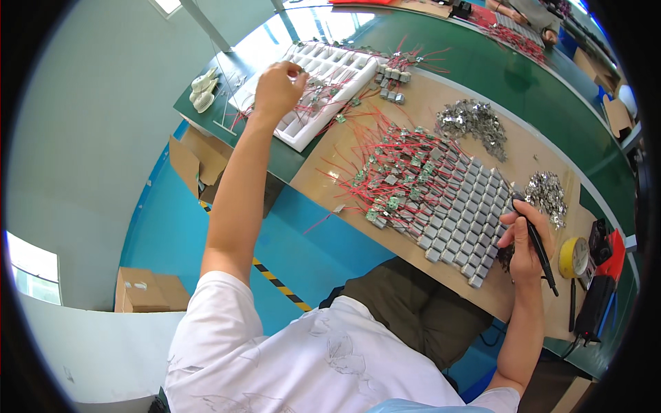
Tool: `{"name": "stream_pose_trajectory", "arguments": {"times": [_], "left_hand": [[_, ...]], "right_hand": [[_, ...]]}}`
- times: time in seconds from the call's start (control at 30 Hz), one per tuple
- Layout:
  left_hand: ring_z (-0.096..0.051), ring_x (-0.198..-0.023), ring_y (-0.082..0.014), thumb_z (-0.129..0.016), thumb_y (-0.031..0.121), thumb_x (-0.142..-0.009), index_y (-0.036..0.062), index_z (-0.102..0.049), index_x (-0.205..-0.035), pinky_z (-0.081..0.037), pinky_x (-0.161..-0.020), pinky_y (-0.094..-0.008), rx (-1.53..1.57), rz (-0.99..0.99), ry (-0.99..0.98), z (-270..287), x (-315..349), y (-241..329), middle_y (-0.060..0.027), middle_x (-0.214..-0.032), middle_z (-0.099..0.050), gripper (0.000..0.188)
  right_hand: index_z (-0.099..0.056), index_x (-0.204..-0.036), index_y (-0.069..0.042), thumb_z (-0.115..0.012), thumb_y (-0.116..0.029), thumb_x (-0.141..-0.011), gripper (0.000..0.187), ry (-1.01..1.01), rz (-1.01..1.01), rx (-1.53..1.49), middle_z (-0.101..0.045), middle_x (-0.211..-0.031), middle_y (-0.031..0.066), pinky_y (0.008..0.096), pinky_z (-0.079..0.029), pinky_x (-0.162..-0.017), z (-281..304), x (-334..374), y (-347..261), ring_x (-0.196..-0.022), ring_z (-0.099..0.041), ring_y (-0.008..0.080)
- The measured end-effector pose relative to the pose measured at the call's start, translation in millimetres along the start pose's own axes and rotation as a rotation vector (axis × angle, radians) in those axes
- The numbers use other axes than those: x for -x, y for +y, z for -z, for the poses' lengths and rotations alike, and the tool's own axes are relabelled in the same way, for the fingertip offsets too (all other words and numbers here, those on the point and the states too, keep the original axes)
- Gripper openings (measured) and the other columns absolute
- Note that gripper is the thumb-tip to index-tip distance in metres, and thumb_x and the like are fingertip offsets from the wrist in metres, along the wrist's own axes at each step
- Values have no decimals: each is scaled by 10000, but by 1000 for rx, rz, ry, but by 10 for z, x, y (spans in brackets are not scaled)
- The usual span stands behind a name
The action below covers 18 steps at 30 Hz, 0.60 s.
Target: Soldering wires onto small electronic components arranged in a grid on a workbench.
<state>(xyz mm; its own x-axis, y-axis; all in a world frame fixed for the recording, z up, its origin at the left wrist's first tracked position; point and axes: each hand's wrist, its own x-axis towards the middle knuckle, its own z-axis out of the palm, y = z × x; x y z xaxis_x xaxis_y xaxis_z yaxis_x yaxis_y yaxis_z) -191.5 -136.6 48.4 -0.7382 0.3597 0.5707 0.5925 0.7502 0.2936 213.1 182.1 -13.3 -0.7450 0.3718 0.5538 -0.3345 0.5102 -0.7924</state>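
My left hand (277, 89) is over a white foam tray (303, 138) on the far left of the bench. Its fingers are pinched together, and whatever is between them is too small to make out. In the tray's slots lie small circuit boards with red wires. My right hand (529, 241) grips a black pen-shaped tool (541, 256), close to the right edge of a block of grey rectangular cells (463, 224) set in slanting rows. Green circuit boards with red wires (394, 180) cover the left part of that block.
Two heaps of small metal pieces (475, 124) (547, 196) lie behind and right of the cells. Yellow tape (573, 257) and a black tool (596, 310) are at the right edge. Cardboard boxes (148, 290) stand on the blue floor. Another person's hand (549, 36) shows at far right.
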Motion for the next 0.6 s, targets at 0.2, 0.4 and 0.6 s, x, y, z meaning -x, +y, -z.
{"name": "stream_pose_trajectory", "arguments": {"times": [0.2,0.4,0.6], "left_hand": [[-578,-627,-83,-735,180,-901,-50,-703,-1041,-422,-493,-188,1187,319,-27,443,214,826,-95,-893,-703,271],[-667,-724,-157,-615,98,-964,-84,-601,-1140,-464,-467,-217,1688,464,-886,252,1106,1632,-209,-1000,-692,254],[-681,-789,-173,-546,52,-986,-93,-600,-1152,-474,-464,-224,1894,518,-1044,27,1667,2144,-258,-1046,-679,227]], "right_hand": [[-631,-1213,34,-564,-63,-1017,228,23,-21,-29,-713,-884,143,210,-463,-533,18,40,-41,-566,-574,83],[-615,-1188,-9,-546,-46,-1026,180,51,-126,-218,-725,-901,150,208,-464,-510,-21,20,-62,-553,-564,77],[-610,-1159,-1,-553,-62,-1026,158,-21,-145,-358,-728,-913,156,213,-499,-509,-28,-30,-53,-588,-619,91]]}}
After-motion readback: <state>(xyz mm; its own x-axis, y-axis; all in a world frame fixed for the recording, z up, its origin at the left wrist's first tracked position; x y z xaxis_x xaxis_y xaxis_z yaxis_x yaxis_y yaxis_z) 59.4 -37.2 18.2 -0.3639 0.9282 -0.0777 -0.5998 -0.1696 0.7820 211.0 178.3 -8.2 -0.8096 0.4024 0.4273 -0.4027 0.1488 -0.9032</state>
